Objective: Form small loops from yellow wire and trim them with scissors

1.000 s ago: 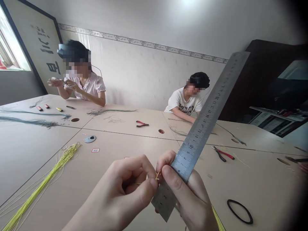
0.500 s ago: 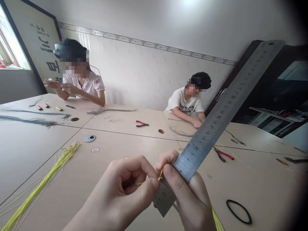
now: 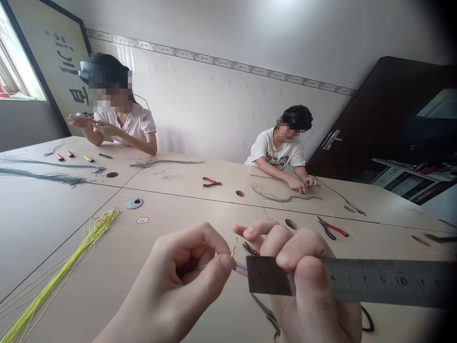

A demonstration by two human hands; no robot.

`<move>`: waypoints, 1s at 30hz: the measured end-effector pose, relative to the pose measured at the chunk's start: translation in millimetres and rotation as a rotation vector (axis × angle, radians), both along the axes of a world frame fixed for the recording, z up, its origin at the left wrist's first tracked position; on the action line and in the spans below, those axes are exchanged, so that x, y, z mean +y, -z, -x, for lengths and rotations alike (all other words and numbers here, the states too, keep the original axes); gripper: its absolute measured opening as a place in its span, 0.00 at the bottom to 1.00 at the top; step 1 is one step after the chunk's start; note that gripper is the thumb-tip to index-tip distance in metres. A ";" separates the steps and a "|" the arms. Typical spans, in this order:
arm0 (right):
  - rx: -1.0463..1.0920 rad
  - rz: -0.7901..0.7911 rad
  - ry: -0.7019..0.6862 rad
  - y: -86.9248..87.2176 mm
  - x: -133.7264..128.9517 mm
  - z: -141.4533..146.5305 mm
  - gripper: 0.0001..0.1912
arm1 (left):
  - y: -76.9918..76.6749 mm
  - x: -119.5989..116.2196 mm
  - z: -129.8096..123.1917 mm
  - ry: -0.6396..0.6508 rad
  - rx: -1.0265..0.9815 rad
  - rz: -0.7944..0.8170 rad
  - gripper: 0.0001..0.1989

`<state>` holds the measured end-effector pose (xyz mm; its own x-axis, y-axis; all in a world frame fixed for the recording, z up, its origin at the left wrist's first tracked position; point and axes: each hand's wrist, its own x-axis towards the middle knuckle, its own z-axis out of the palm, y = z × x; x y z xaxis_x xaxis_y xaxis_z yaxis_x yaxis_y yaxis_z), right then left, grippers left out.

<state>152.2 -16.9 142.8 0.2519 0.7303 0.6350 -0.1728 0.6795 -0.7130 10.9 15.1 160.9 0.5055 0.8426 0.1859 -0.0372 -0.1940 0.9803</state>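
Observation:
Between the thumb and index finger of my left hand (image 3: 178,286) is a thin yellow wire (image 3: 233,247), its short end sticking up with an orange tip. My right hand (image 3: 317,290) grips a steel ruler (image 3: 389,282), which lies nearly level and points right. The ruler's near end is close to the wire but apart from it. Behind my right hand, a dark scissors-like tool (image 3: 266,309) and small pliers (image 3: 250,248) show only in part.
A bundle of yellow wires (image 3: 71,271) lies at left. Red-handled pliers (image 3: 212,182), red-and-black pliers (image 3: 331,227), a grey round cap (image 3: 134,203) and grey wire bundles (image 3: 167,162) are on the table (image 3: 200,209). Two people (image 3: 123,124) work across the table, the other person (image 3: 278,152) at right.
My right hand has drawn away from the wire and turned the ruler from a steep slant to nearly level. My left hand keeps its pinch. The person at right now shows both hands.

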 end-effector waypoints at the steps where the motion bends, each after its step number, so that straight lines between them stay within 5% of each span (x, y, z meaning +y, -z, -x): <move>1: 0.004 0.008 -0.021 0.3 -0.3 0.6 0.10 | -0.4 -0.2 0.0 0.007 -0.001 0.003 0.14; 9: 0.036 0.040 -0.083 -1.4 -1.7 2.1 0.10 | -2.3 -2.6 0.2 0.072 -0.065 0.050 0.16; 30: 0.184 0.119 -0.092 -6.6 -7.7 17.9 0.10 | -8.6 -9.9 -1.9 -0.052 -0.079 0.088 0.16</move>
<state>134.3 -24.6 149.4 0.2845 0.8226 0.4924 -0.3648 0.5679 -0.7378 12.8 5.1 169.5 0.4475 0.8820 0.1476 -0.1071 -0.1110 0.9880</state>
